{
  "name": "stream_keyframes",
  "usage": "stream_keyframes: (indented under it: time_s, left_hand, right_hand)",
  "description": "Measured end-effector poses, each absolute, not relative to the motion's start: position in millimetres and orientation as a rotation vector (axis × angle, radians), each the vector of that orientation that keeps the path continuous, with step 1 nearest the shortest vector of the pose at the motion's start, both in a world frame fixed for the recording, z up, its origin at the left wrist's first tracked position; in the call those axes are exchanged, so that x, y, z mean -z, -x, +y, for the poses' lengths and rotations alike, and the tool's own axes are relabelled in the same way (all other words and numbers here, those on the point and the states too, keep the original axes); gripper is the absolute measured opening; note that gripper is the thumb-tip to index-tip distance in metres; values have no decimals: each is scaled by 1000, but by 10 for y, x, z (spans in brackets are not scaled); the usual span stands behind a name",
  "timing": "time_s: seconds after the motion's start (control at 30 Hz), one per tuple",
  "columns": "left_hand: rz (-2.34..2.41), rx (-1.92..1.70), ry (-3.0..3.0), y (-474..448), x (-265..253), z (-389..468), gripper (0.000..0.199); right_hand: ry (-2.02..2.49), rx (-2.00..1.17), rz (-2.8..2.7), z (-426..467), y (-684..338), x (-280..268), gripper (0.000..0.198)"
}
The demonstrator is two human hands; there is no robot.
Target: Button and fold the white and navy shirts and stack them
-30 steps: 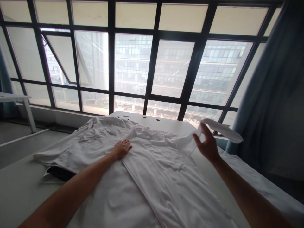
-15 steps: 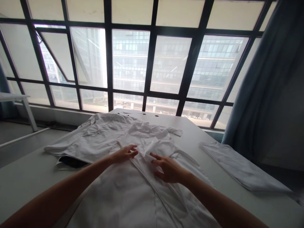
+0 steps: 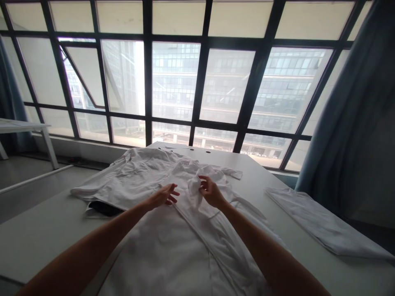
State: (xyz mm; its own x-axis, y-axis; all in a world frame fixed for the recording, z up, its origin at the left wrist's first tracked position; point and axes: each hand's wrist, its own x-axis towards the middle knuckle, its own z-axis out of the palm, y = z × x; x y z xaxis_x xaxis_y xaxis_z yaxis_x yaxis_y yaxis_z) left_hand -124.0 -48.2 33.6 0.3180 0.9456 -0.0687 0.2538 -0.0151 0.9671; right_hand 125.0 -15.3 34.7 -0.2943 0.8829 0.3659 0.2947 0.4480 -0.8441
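Note:
A long white coat (image 3: 166, 242) lies spread over the table, its front edge running away from me and its collar end at the far side. My right hand (image 3: 213, 194) pinches a raised flap of the coat near the collar, thumb and fingers closed on the cloth. To its left, my left hand (image 3: 161, 197) hovers at or just above the coat's front, fingers apart and holding nothing. Whether its fingertips touch the cloth I cannot tell. More rumpled white cloth (image 3: 135, 168) lies beyond my left hand, with a dark item (image 3: 106, 208) partly hidden under its near edge.
A folded white cloth (image 3: 321, 220) lies along the right side of the white table (image 3: 37, 234). Another white table (image 3: 27, 126) stands at the far left. Large dark-framed windows (image 3: 197, 121) rise behind, and a blue-grey curtain (image 3: 333, 135) hangs at the right.
My right hand has moved forward and closed on the flap of the coat, lifting it. My left hand stays near the same spot, open. The view has shifted slightly.

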Motion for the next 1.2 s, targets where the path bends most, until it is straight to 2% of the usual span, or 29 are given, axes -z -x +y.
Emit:
stream_keyframes:
  time_s: [0.13, 0.2, 0.33, 0.47, 0.6, 0.67, 0.77, 0.83, 0.9, 1.1, 1.2]
  left_hand:
    - [1082, -830, -1192, 1420, -443, -444, 82]
    - [1029, -776, -1152, 1533, -492, -426, 79]
    - [1055, -647, -1319, 1735, -628, -454, 78]
    - [1103, -518, -1526, 1861, -809, -581, 85]
    - [1153, -370, -1586, 1986, -921, -671, 90]
    - [1243, -284, -1787, 2035, -925, -680, 89]
    - [1418, -150, -2155, 2032, -852, -686, 87]
    - [1524, -82, -2311, 1970, -771, -712, 82]
    - [1571, -31, -2405, 1876, -707, -765, 75]
    - [1382, -112, -2423, 1639, -827, -919, 28]
    - [1292, -228, -2247, 1624, -990, -933, 34]
  right_hand:
    - [600, -1238, -2076, -443, -1322, -563, 52]
    - [655, -1231, -2213, -511, -1431, -628, 50]
    - [1098, -698, -2395, -375, -1794, -557, 37]
    - [1493, -245, -2472, -139, -2219, -407, 58]
    - [1751, -15, -2434, -50, -2518, -333, 69]
    - [1802, 20, -2395, -39, -2621, -299, 64]
    - [1789, 94, -2333, -21, -2749, -231, 41]
    - [1777, 134, -2301, -7, -2822, -182, 30]
    - [1774, 162, -2274, 6, -2878, -140, 26]
    - [1660, 155, -2250, 18, -2923, -97, 26]
    - [1643, 93, -2256, 7, -2885, -121, 18]
